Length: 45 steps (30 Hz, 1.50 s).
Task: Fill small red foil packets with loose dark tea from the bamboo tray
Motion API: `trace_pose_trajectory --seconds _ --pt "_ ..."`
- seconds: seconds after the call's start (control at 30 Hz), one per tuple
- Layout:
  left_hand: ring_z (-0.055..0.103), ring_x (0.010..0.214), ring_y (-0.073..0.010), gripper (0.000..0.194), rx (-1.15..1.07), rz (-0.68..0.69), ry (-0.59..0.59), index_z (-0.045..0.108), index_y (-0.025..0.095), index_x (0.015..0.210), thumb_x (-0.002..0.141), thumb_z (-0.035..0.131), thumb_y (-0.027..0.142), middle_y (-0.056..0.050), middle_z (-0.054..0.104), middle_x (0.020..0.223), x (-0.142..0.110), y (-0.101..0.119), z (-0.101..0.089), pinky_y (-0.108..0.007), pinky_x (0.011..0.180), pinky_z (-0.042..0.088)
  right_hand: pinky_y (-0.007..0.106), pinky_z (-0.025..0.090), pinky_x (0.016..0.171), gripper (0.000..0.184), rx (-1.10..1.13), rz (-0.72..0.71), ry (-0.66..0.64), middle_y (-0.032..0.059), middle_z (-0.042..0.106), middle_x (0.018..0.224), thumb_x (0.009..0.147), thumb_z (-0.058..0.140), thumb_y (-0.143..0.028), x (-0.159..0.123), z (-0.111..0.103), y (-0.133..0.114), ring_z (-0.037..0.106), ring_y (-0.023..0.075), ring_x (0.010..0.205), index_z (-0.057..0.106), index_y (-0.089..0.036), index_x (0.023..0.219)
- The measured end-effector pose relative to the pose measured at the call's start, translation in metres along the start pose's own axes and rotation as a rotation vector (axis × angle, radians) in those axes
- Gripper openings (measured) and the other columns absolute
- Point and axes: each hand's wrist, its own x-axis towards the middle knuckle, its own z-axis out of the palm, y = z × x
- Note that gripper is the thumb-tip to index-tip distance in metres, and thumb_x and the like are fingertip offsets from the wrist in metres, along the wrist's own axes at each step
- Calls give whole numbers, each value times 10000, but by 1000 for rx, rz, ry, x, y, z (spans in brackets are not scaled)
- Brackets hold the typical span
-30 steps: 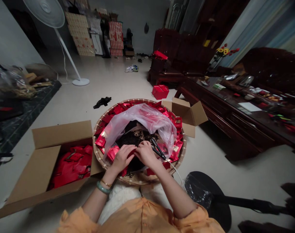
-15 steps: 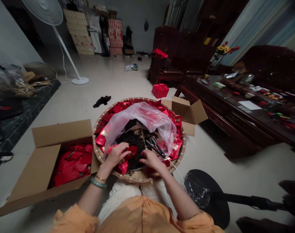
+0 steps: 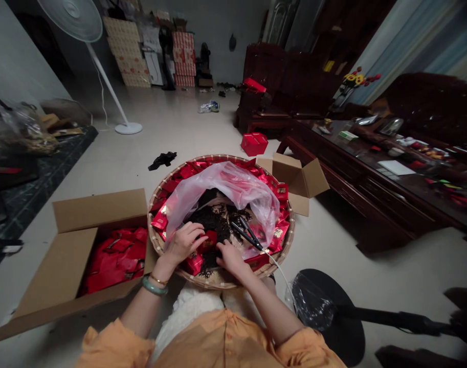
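Two hands down in the round woven basket (image 3: 222, 282), both forearms reaching forward from rolled orange sleeves. Left hand (image 3: 185, 243) sits palm down over the near left part, wrist bent slightly, fingers curved and a bit spread, tips at the left edge of a small red packet (image 3: 209, 240). Can't tell if they actually grip it. Green bangle (image 3: 155, 286) plus a thin gold-coloured bracelet on that wrist. Right hand (image 3: 231, 258) is lower and closer to the body, knuckles up, fingers bunched and tips pointing down-left into the dark stuff. What they pinch, if anything, is hidden.

Packet: between the hands, near the front of the basket, dark red, gold-coloured mark on its face, looks tilted. Can't see whether its mouth is open. Behind it, dark stringy shreds (image 3: 214, 217) lie in a loose heap, with a few strands near the front rim. Translucent plastic bag (image 3: 225, 179) arches around the heap's far side. More shiny red packets ring the basket, outside the bag. Black two-armed tool (image 3: 250, 236) rests right of the heap, arms apart, white cord (image 3: 281, 271) running over the rim.
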Motion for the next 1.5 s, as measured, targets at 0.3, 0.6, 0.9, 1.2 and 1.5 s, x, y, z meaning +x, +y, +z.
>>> trace_pose_trajectory --seconds 0.3,0.6,0.9,1.2,1.5 --pt "542 774 -162 181 -43 22 69 612 179 719 864 519 235 -50 623 814 9 13 -7 -302 690 465 221 422 500 125 855 214 120 -48 555 589 639 587 -206 7 -1 36 556 117 504 499 -182 723" --pt "520 802 -165 148 83 186 6 631 158 839 880 489 168 -62 631 870 15 17 -6 -298 684 465 216 481 460 413 1480 189 161 -65 572 540 517 754 -372 -2 -51 31 609 129 483 499 -177 777" --pt "515 805 -168 138 77 209 -54 634 159 890 869 498 154 -67 648 943 17 17 -10 -296 686 465 218 485 513 233 1156 -98 152 -41 605 628 648 653 -302 12 -84 -10 603 115 532 555 -178 818" --pt "534 980 -177 124 -124 131 -163 643 182 867 862 519 175 -79 601 1152 13 1 -9 -322 827 473 204 429 575 202 624 -222 159 -10 667 708 678 593 -165 25 -86 -12 569 108 601 678 -179 861" --pt "535 982 -180 144 -167 99 -195 649 193 858 873 506 201 -75 611 1155 14 3 -11 -340 847 463 229 453 624 160 661 -169 294 1 685 736 699 588 -199 22 -88 -16 603 129 643 682 -188 827"
